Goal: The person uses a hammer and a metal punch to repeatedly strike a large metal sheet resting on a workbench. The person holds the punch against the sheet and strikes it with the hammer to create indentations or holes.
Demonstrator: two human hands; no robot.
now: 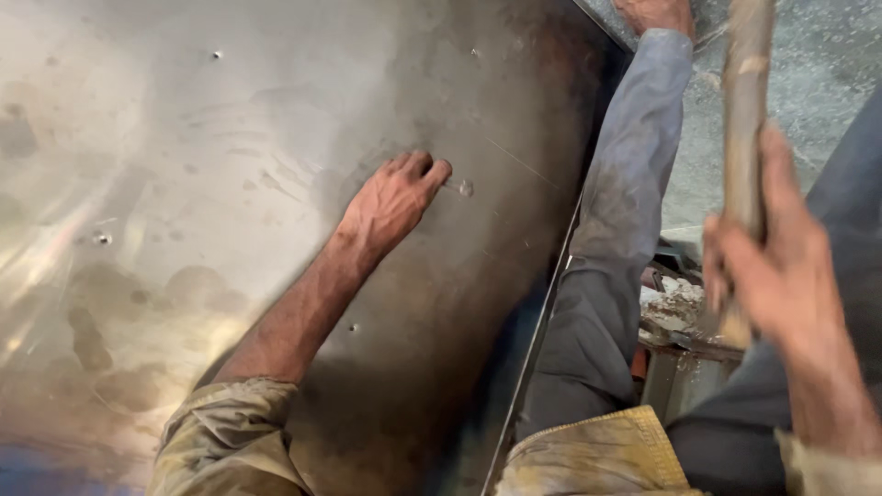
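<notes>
A large steel sheet (184, 138) fills the left and middle of the head view, with small holes and rivet marks in it. My left hand (393, 202) rests on the sheet and pinches a small metal punch or rivet (459, 187) against it with fingertips. My right hand (781, 266), raised at the right, grips a wooden handle (746, 101) that runs up out of the frame; its head is hidden.
Another person's arm in a grey-blue sleeve (625, 184) reaches along the sheet's right edge, with that person's hand (654, 13) at the top. The sheet's thin edge (542, 321) runs diagonally. Rusty metal parts (675, 317) lie beyond it on a concrete floor (827, 55).
</notes>
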